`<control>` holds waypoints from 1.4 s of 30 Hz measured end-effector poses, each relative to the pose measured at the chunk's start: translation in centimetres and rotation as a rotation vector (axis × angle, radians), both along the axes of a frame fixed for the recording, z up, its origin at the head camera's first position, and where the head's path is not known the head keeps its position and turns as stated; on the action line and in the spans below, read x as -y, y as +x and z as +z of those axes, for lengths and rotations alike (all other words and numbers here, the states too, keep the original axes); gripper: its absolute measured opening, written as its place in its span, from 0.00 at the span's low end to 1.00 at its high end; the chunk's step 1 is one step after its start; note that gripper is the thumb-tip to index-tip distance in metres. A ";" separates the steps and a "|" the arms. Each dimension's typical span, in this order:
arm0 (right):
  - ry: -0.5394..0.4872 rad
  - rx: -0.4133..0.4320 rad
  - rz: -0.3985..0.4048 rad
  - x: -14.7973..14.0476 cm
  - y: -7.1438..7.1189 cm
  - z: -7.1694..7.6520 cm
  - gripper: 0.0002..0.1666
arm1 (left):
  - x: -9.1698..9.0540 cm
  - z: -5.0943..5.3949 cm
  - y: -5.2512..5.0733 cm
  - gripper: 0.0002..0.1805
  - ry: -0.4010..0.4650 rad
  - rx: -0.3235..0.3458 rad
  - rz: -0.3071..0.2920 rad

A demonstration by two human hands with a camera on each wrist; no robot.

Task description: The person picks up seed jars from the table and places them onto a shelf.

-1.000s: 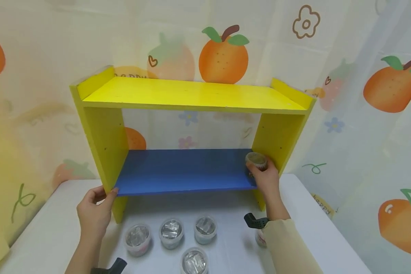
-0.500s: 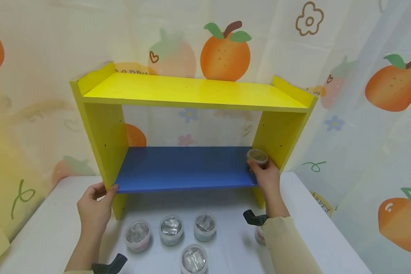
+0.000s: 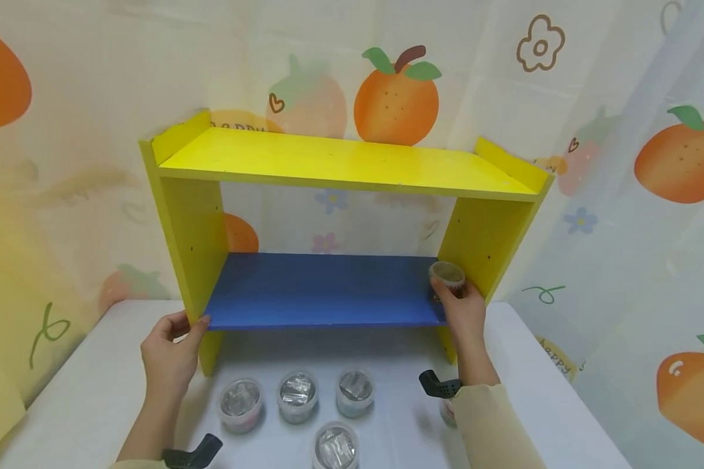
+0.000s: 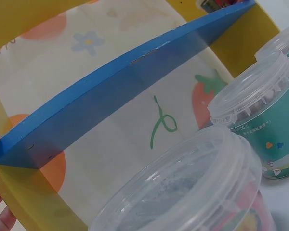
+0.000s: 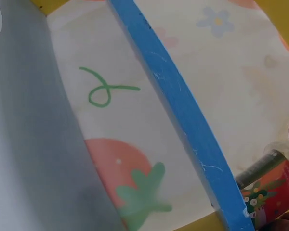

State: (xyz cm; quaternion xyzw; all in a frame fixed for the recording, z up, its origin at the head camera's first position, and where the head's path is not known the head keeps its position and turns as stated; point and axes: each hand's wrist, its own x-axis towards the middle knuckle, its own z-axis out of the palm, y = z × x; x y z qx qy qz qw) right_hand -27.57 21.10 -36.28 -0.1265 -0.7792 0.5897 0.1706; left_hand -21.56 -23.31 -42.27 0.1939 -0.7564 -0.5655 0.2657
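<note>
My left hand (image 3: 170,352) grips the left side panel of a small yellow shelf unit (image 3: 178,241), its thumb by the front corner of the blue shelf board (image 3: 322,293). At that board's right end, my right hand (image 3: 465,306) holds a round plastic tub (image 3: 448,273) by its side, close to the right panel. The right wrist view shows this tub's red and dark green printed label (image 5: 274,190); only bits of the fingers appear there. The tub appears upright on the board.
Several clear-lidded tubs stand on the white table before the unit, including a pinkish one (image 3: 240,405), a middle one (image 3: 297,397) and a front one (image 3: 336,447). Another tub (image 3: 448,413) is partly hidden by the right sleeve. A patterned curtain (image 3: 305,71) hangs behind.
The head view has shifted slightly, so the scene sits a little further right in it. Both hands keep their places on the panel and the tub.
</note>
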 end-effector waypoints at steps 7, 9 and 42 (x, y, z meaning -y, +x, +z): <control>-0.019 -0.006 -0.011 0.1 0.8 0.0 0.52 | 0.0 0.0 -0.1 0.23 0.003 0.009 0.003; -0.026 -0.016 -0.008 0.2 1.3 0.0 0.52 | 0.0 0.0 -0.1 0.23 0.003 0.013 0.003; -0.081 -0.266 0.011 0.7 6.0 -3.4 0.45 | 0.1 -0.1 -0.2 0.21 -0.023 -0.004 0.017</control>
